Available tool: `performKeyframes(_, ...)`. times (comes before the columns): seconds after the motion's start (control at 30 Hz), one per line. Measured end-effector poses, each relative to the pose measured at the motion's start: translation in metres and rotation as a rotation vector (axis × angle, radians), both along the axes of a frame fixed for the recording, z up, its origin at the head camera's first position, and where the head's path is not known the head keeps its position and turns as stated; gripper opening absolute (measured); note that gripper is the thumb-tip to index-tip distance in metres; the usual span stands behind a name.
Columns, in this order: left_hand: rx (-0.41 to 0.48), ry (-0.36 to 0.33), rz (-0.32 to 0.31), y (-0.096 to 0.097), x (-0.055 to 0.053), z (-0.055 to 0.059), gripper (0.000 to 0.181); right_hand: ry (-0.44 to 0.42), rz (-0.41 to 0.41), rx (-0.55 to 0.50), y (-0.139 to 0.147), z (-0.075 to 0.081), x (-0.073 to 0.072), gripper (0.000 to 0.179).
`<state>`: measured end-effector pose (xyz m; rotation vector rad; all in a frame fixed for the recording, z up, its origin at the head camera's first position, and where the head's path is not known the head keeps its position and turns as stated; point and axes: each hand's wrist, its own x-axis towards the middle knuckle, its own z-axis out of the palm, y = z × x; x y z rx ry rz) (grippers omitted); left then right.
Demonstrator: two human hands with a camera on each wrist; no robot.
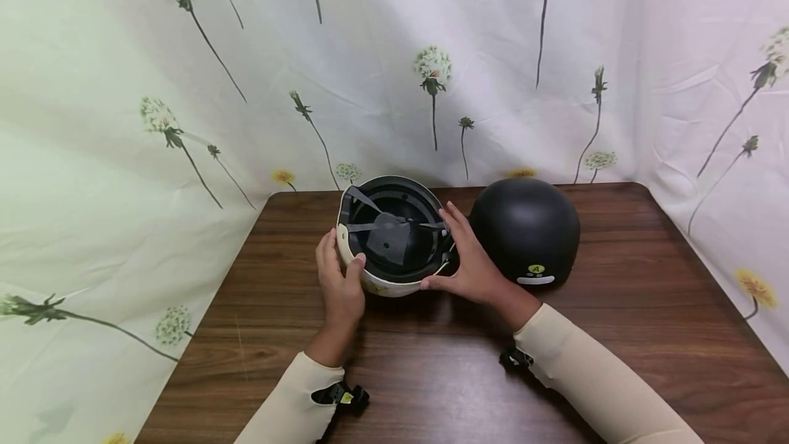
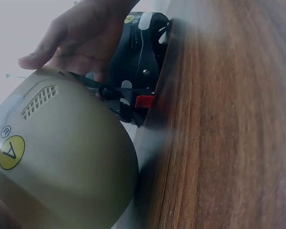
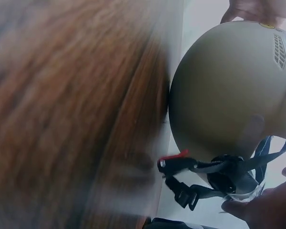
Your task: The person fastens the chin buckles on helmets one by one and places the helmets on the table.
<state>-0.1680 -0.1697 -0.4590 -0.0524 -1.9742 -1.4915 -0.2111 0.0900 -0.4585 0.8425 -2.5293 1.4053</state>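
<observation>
A cream helmet (image 1: pixel 394 289) lies upside down on the table, its dark padded inside and grey straps facing up. My left hand (image 1: pixel 342 286) grips its left side, thumb at the rim and fingers along the outer shell. On the opposite side my right hand (image 1: pixel 474 262) holds the rim, thumb at the front and fingers reaching to the back. From the right side of the helmet hangs a black chin strap with a red-tipped buckle (image 3: pixel 174 163). A yellow letter sticker (image 2: pixel 12 152) and a grille vent (image 2: pixel 40 101) mark the shell.
A black helmet (image 1: pixel 524 228) sits dome up close to the right of my right hand, with a yellow sticker low on its front. The brown wooden table (image 1: pixel 259 362) ends at a white flower-printed curtain (image 1: pixel 382 88) behind and at both sides.
</observation>
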Motion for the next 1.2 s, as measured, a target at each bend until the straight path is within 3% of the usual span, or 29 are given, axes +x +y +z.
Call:
performKeyframes(0.23,0.025,0.026,-0.027,-0.0027,-0.003,-0.0017,0.069,-0.013,-0.018,0.009,0.0006,0.0013,0.0016,0.141)
performKeyframes(0.47,0.056,0.002,-0.036,-0.0033,-0.0013,0.0006,0.069,-0.007,-0.003,-0.003,0.0002,-0.0001,0.0018,0.136)
performKeyframes(0.87,0.016,0.061,-0.031,-0.0022,-0.0026,0.0002,0.06,-0.012,-0.025,-0.07,0.0011,0.0026,0.0059,0.131)
performKeyframes(1.2,0.033,0.001,-0.041,0.0001,-0.0038,-0.0051,0.072,-0.008,-0.037,-0.123,0.0007,0.0014,0.005,0.139)
